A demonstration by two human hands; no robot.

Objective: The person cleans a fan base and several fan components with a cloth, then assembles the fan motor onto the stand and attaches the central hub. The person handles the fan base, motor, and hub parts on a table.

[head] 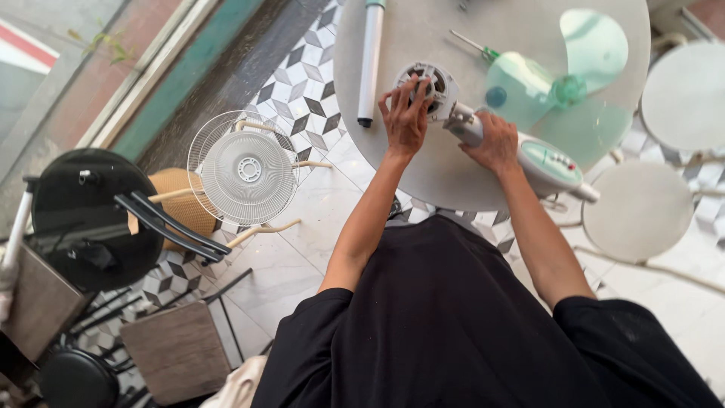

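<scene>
Black sleeves nearest the lens; both forearms reach far onto the round grey table (423,170). Left hand (405,117) lies spread, fingertips on the vented fan motor housing (432,87). Right hand (497,142) is wrapped shut around the fan neck (467,125). Fan body runs far-left to near-right, with the control-panel base (555,165) overhanging the table's near-right edge. White pole (370,60) lies left, green blade (559,83) right. Bare tabletop between housing and pole.

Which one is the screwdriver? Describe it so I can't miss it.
Start at the round grey table. Above the right hand, the screwdriver lies beside the translucent green fan blade. It is thin, with a metal shaft and green handle, unlike the thick white pole.
</scene>
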